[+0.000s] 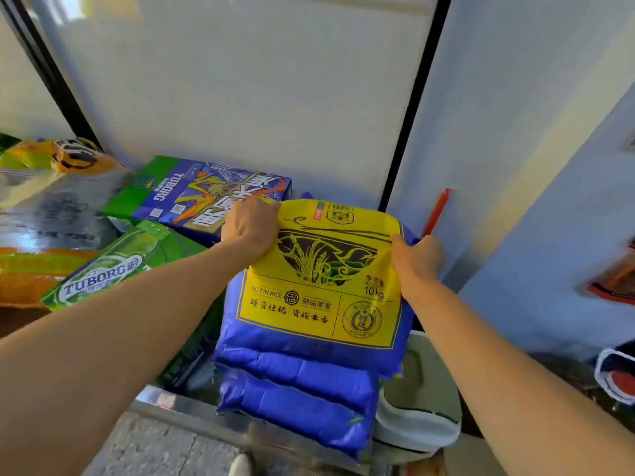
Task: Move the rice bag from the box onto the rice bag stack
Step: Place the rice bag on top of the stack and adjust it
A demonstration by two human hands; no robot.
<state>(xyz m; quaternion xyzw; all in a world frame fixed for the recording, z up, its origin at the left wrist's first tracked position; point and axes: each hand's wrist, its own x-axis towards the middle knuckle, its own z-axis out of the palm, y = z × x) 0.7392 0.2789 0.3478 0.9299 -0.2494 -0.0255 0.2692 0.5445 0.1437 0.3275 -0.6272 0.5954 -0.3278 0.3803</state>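
Note:
A blue rice bag with a big yellow label marked 10 kg (319,290) lies on top of a stack of blue rice bags (295,400) near the white wall. My left hand (249,225) grips the bag's upper left corner. My right hand (415,261) grips its upper right edge. Both arms reach forward over the stack. No box that the bag came from is in view.
Green and blue Tuborg beer cartons (206,197) lie left of the stack, with a silver and orange sack (41,214) beyond them. A pale bucket-like container (422,396) sits right of the stack. A red stick (436,211) leans on the wall.

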